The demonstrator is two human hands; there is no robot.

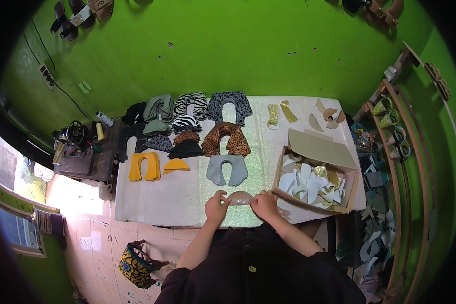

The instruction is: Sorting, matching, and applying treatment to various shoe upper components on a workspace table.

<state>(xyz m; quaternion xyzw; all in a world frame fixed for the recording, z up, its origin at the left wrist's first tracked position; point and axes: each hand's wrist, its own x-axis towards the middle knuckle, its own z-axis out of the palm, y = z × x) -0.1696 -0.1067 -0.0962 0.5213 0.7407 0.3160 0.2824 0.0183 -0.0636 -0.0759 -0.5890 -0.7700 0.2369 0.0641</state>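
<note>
A brown half-round piece (240, 198) with a slight sheen lies at the near edge of the table, between my two hands. My left hand (216, 207) pinches its left end between thumb and fingers. At the other end, my right hand (264, 205) has its fingers closed on the piece's right corner. Just beyond are stacked grey U-shaped cut pieces (227, 169). Leopard-print U-shaped pieces (226, 139) lie behind those. To the left sit yellow U-shaped pieces (144, 167) and yellow half-round pieces (177, 165).
An open cardboard box (350, 187) of white and gold scraps stands close to my right hand. Zebra-print pieces (190, 105) and gold strips (273, 115) lie at the back. A sewing machine (76, 137) is at far left, a wooden shoe rack (396, 137) at right. A patterned bag (137, 266) rests on the floor.
</note>
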